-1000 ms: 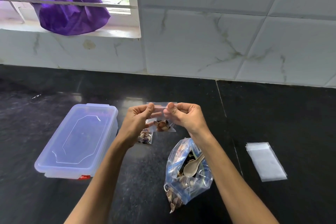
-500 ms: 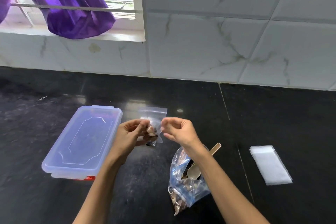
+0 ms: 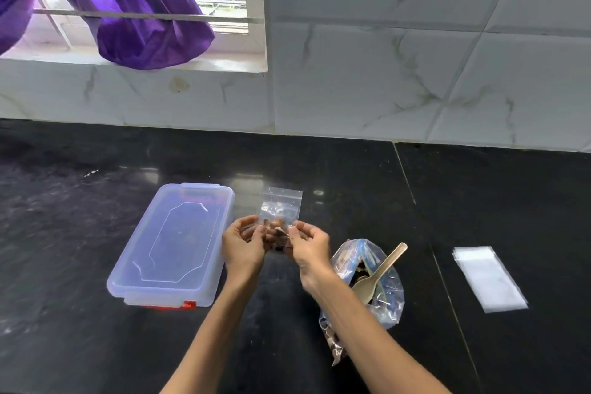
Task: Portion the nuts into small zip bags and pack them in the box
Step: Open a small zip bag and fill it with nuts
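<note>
Centre of the frame, just above the black stone bench (image 3: pixel 96 345): a small clear plastic zip bag (image 3: pixel 281 211) with a clump of brown nuts (image 3: pixel 276 235) in its bottom stands upright between two hands. The left hand (image 3: pixel 241 245) curls its fingers round the bag's lower left side, and the right hand (image 3: pixel 308 243) pinches the lower right edge. Both grips are closed on that bag, down at the nut-filled end, with the zip strip sticking up free above the fingers.

How will it handle? Light, I'd say, and floppy: thin film, slick to the touch, with loose nuts that shift the weight about. Best hold looks like the flat film near the zip strip or the side seams, not the lumpy bottom. Squeeze the nuts too hard and the brittle ones may crack.

Left of centre lies the translucent bluish plastic box (image 3: pixel 172 246) with its lid on and a red clasp at the near end, just beside the left hand. My read: the lid must come off before packing. Lower right of centre, a larger clear supply bag (image 3: pixel 383 291) with a pale plastic spoon (image 3: pixel 382 270) poking out. Far right, a flat stack of empty small zip bags (image 3: pixel 489 278), well apart.
</note>
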{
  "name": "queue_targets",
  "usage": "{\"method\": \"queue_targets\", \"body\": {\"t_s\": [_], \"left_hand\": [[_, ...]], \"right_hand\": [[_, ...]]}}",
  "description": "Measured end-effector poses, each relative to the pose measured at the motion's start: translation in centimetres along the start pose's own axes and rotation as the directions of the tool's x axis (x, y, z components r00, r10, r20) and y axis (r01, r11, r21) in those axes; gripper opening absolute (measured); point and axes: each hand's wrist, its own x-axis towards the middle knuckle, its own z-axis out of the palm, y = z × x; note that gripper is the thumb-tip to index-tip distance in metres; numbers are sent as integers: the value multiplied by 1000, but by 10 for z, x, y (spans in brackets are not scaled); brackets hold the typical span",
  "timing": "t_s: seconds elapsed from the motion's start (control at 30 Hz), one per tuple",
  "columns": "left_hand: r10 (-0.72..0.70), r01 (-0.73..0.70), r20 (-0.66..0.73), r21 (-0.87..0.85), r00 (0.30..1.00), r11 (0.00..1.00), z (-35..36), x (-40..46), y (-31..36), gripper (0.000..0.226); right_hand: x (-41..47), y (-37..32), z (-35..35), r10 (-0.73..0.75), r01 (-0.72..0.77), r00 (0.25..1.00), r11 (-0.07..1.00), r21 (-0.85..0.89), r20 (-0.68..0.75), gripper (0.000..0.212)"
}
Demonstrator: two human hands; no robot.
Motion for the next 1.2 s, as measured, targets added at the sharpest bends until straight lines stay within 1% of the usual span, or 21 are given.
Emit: {"method": "queue_targets", "body": {"t_s": [0.03,0.07,0.1,0.17,0.27,0.4,0.47,0.53,0.63,0.77,1.0,1.2], "left_hand": [[-3,3,-31,14,1000,1000,2,0,-2,14],[-3,5,-63,38,998,999,4,-2,-4,14],[1,7,-100,74,995,997,5,-3,-7,15],[32,-7,-152,167,988,986,6,-5,-11,16],[45,-8,-165,221,985,975,4,-3,-16,17],[36,5,-160,249,987,969,1,-2,-22,17],[56,-10,-148,294,987,956,-1,-3,-24,18],[85,-32,-131,358,988,933,-2,-3,-25,23],[97,-43,-114,406,989,913,-2,-3,-24,29],[82,-30,-101,438,992,898,-2,-6,-22,26],[71,-25,-75,487,995,873,-1,-8,-18,26],[42,-1,-74,484,996,875,-1,-11,-14,24]], "right_hand": [[1,8,4,-21,21,998,1000,10,-64,22],[0,14,6,-61,57,990,998,-35,-124,20],[0,20,7,-115,97,978,989,-108,-173,17],[-1,28,5,-216,165,951,959,-230,-222,14],[-2,32,0,-310,220,926,906,-361,-214,11],[1,34,-2,-382,258,903,847,-464,-195,10],[3,33,-2,-416,279,892,814,-509,-177,10],[3,32,-3,-446,300,884,769,-564,-138,9],[5,32,-5,-465,324,881,720,-613,-81,10],[9,29,-6,-451,319,892,688,-652,-39,13],[24,19,-15,-406,295,914,674,-678,-7,13],[20,17,-15,-387,283,922,686,-671,-7,17]]}}
